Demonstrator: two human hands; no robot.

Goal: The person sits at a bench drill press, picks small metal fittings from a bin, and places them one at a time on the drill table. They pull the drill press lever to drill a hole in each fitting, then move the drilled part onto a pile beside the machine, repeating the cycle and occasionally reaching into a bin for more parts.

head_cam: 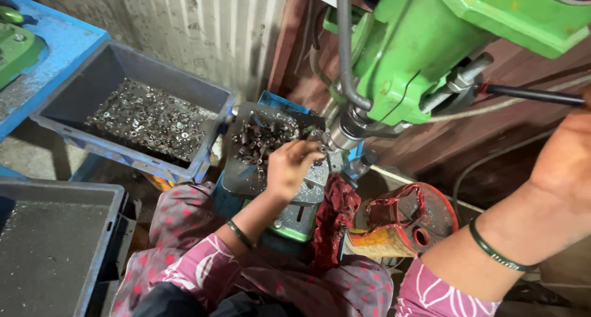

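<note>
My left hand (292, 166) rests on the metal work table (311, 180) of a green drilling machine (425, 43), fingertips pinched on a small metal part right beside the spindle (346, 131). Just behind the hand lies a heap of small dark metal pieces (261, 139) on a grey tray (237, 176). My right hand (563, 154) is raised at the right edge of the view, at the black feed lever (532, 95) of the machine; the fingers are cut off by the frame edge.
A blue-grey crate (203, 160) holding several small metal nuts stands at the left. Another grey crate (92, 274) sits at the lower left. A red rag (335, 215) hangs under the table, beside a red and yellow oil can (400, 227).
</note>
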